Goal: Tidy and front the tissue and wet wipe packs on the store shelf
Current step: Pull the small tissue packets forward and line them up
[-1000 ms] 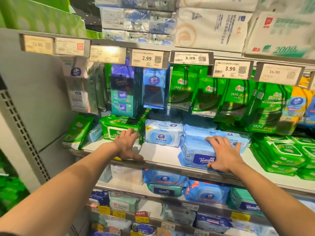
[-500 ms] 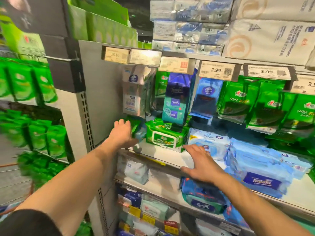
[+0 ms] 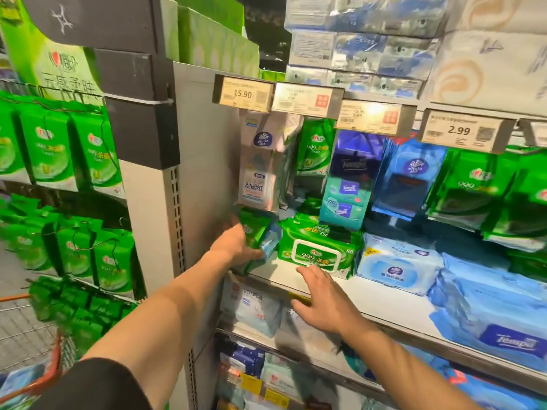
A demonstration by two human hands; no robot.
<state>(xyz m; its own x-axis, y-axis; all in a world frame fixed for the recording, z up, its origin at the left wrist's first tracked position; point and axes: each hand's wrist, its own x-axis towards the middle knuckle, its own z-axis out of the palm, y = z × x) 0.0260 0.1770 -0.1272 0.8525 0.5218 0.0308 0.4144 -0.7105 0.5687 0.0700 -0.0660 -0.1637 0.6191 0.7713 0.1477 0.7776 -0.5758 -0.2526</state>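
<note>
While the white shelf (image 3: 370,294) leaves bare board just right of the grip, its grey side wall (image 3: 207,179) stands close on the left. Reaching forward, the left hand (image 3: 233,247) grips a small green pack (image 3: 253,232) (a pale blue one beside it) at the shelf's left end. Right of the grip, the right hand (image 3: 321,303) hovers flat, fingers straight, holding nothing, before the large green wipe pack (image 3: 316,250).

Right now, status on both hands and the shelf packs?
Left hand grips small green pack at shelf's left end. Right hand open, fingertips near lidded green wipes pack. Nothing blocking.
</note>
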